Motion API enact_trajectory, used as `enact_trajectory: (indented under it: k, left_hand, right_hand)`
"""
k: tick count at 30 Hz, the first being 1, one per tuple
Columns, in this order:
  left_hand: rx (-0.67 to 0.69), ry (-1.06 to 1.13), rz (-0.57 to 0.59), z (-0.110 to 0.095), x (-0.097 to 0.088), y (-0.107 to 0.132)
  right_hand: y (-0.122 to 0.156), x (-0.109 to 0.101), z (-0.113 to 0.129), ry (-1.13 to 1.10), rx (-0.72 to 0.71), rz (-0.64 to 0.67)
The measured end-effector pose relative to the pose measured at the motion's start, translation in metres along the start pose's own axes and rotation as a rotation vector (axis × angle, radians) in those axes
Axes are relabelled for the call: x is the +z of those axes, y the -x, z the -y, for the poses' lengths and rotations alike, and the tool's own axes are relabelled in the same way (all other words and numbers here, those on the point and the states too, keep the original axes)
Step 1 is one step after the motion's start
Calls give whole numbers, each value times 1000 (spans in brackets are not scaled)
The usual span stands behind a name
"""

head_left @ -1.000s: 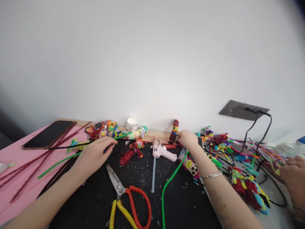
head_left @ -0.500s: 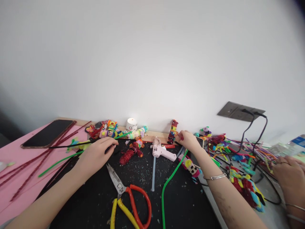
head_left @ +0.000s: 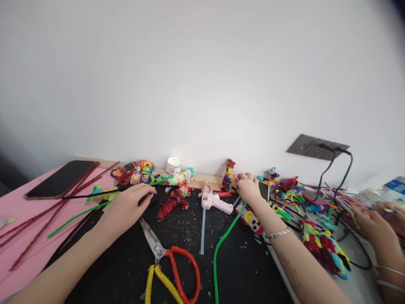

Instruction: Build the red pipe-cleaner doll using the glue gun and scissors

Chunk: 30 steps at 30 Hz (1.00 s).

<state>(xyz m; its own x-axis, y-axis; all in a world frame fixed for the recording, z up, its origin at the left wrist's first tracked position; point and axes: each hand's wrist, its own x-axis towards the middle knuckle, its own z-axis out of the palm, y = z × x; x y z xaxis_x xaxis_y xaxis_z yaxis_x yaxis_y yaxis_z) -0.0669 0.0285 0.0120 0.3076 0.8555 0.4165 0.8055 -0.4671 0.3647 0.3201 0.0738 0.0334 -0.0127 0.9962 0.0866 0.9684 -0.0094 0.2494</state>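
Note:
My left hand [head_left: 134, 204] hovers over the left edge of the black mat, fingers bent inward. A black pipe cleaner [head_left: 91, 195] runs up to it from the left, and a green pipe cleaner [head_left: 76, 218] passes behind it. What those fingers grip is hidden. Near the wall, my right hand [head_left: 249, 188] has its fingers closed beside a small red and yellow fuzzy figure [head_left: 228, 174]; I cannot make out what it holds. Another long green pipe cleaner [head_left: 218, 249] trails from below that wrist. Between my hands lie a pink glue gun [head_left: 217, 202] and a red tinsel figure [head_left: 172, 204].
Scissors [head_left: 156, 249] with red and yellow handles lie in front. A phone [head_left: 61, 179] rests on the pink surface at left. A paper cup [head_left: 174, 165] stands by the wall. At right are cords [head_left: 341, 181], fuzzy figures [head_left: 325, 251] and another person's hands [head_left: 371, 221].
My right hand has shifted and turned slightly beside the small figure. My left hand stays nearly still. The other person's hands at right have moved, and a second one now shows.

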Motion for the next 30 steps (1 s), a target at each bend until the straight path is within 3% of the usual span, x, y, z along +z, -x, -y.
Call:
enact_trajectory:
  k: [8, 16, 26, 28, 30]
  left_hand:
    - [0, 6, 3, 0, 1, -1]
    - [7, 8, -21, 0, -2, -1]
    - [6, 60, -31, -5, -3, -1]
    - [14, 78, -19, -7, -3, -1]
    - [32, 111, -19, -10, -3, -1]
  right_hand:
    - [1, 4, -3, -118, 35, -65]
    - [12, -5, -23, -415, 186, -274]
    - [8, -23, -28, -926, 218, -590]
    - [10, -33, -21, -1063, 188, -678]
    - [16, -49, -10, -1336, 109, -821]
